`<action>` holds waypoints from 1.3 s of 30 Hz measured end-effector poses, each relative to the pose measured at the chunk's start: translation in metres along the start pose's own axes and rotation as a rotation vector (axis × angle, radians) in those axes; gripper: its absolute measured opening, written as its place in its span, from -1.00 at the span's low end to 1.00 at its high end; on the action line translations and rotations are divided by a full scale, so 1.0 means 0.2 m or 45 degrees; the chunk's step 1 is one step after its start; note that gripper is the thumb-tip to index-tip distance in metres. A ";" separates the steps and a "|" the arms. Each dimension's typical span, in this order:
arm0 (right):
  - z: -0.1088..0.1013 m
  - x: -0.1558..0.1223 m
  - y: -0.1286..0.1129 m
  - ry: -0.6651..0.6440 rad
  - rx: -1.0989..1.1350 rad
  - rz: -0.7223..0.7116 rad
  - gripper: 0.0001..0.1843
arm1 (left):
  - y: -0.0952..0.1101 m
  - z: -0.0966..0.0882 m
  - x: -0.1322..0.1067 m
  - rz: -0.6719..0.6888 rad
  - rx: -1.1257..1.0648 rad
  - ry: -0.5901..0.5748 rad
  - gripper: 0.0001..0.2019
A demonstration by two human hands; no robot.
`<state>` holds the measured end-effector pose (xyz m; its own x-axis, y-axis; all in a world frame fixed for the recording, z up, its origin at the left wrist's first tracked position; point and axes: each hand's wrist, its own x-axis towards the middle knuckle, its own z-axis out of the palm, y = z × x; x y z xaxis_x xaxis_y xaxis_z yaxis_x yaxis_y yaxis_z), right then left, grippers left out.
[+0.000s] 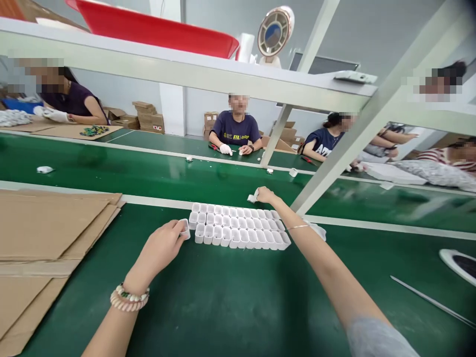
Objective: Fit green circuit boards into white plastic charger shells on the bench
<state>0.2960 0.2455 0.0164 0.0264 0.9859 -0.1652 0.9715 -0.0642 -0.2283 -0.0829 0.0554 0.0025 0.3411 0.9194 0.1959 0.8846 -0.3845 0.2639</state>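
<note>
Rows of small white open-topped plastic cups (241, 238) stand packed together on the green work surface (223, 302). At the left end of these rows, my left hand (167, 241) pinches one white plastic cup (185, 229) between thumb and fingers. My right hand (265, 195) reaches past the rows over the green belt, its fingers closed on a small white plastic piece (253, 197). That piece's exact shape is partly hidden by the fingers.
Flattened cardboard (44, 228) lies at the left. A slanted white post (327, 163) rises right of my right hand, under a shelf beam (178, 74). Metal tweezers (431, 300) lie at right. Several people sit across the belt, where small white parts (45, 169) rest.
</note>
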 end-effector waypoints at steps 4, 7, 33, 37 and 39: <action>-0.01 -0.02 0.13 -0.102 0.044 -0.054 -0.42 | 0.00 0.02 0.00 0.050 -0.035 0.128 -0.74; 0.01 -0.04 0.22 -0.137 0.137 -0.151 -0.40 | 0.02 0.01 0.00 0.129 -0.125 0.216 -0.75; 0.02 -0.19 0.26 0.122 0.619 -0.276 -0.72 | 0.16 0.08 0.00 0.245 -0.640 0.449 -0.60; -0.04 -0.42 0.04 0.402 0.741 -0.622 -0.59 | 0.18 0.07 -0.01 0.347 -0.563 0.550 -0.61; -0.03 -0.62 -0.10 0.533 0.678 -0.893 -0.57 | 0.20 0.07 -0.03 0.397 -0.530 0.582 -0.58</action>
<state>0.2746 0.1264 0.0470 -0.3357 0.7956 0.5043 0.5676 0.5982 -0.5657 -0.0442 0.0363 -0.0009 0.3105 0.6688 0.6755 0.5401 -0.7089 0.4536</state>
